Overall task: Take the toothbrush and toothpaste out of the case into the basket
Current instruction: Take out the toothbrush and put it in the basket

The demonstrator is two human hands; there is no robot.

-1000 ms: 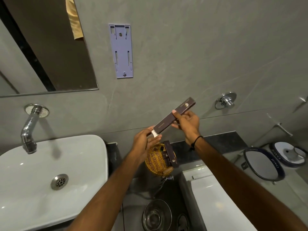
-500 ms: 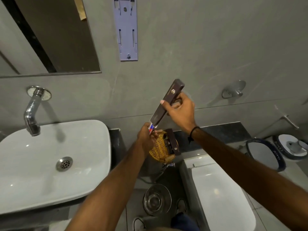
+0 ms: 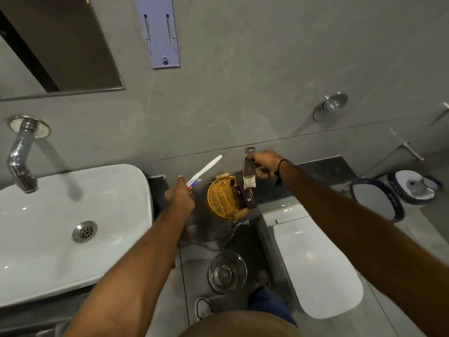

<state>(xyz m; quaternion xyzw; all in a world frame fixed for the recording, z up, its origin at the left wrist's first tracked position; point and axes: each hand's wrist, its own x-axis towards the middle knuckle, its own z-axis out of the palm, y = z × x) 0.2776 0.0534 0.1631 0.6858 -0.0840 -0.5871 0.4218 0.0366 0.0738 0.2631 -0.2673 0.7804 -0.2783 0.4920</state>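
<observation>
Between my two hands sits the woven basket (image 3: pixel 222 199), stiff and light I'd guess, with dark cases lying across its right rim; my right hand (image 3: pixel 264 164) just above it grips the long brown case (image 3: pixel 249 170), thin card that would crush if squeezed, open end down. My left hand (image 3: pixel 181 197) is closed on the white toothbrush (image 3: pixel 206 169) and small toothpaste (image 3: pixel 193 184), both light and slick, best pinched mid-handle. My fingers hide most of the tube, so I cannot tell its shape.
</observation>
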